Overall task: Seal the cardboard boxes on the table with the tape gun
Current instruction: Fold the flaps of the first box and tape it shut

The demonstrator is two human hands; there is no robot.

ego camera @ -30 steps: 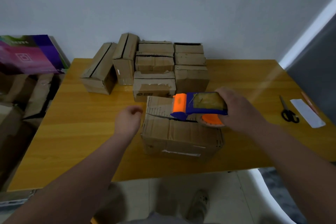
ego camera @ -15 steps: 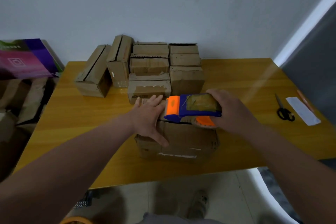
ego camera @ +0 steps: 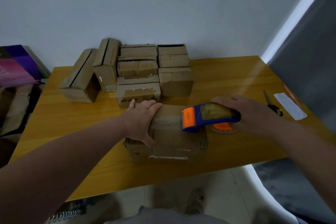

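Observation:
A brown cardboard box (ego camera: 174,143) sits near the front edge of the yellow wooden table (ego camera: 227,82). My left hand (ego camera: 142,121) lies flat on the left part of the box's top, fingers straight, thumb down the front face. My right hand (ego camera: 254,114) grips the blue and orange tape gun (ego camera: 209,118), whose orange front end rests on the right part of the box's top. A strip of brown tape (ego camera: 169,121) runs along the top between my left hand and the gun.
Several more cardboard boxes (ego camera: 138,71) are stacked at the back of the table against the wall. Black scissors (ego camera: 272,104) and a white paper strip (ego camera: 291,108) lie at the right edge. A purple board (ego camera: 16,65) stands left of the table.
My left hand came onto the box top and now presses it flat. The tape gun has slid right across the box, leaving tape behind it.

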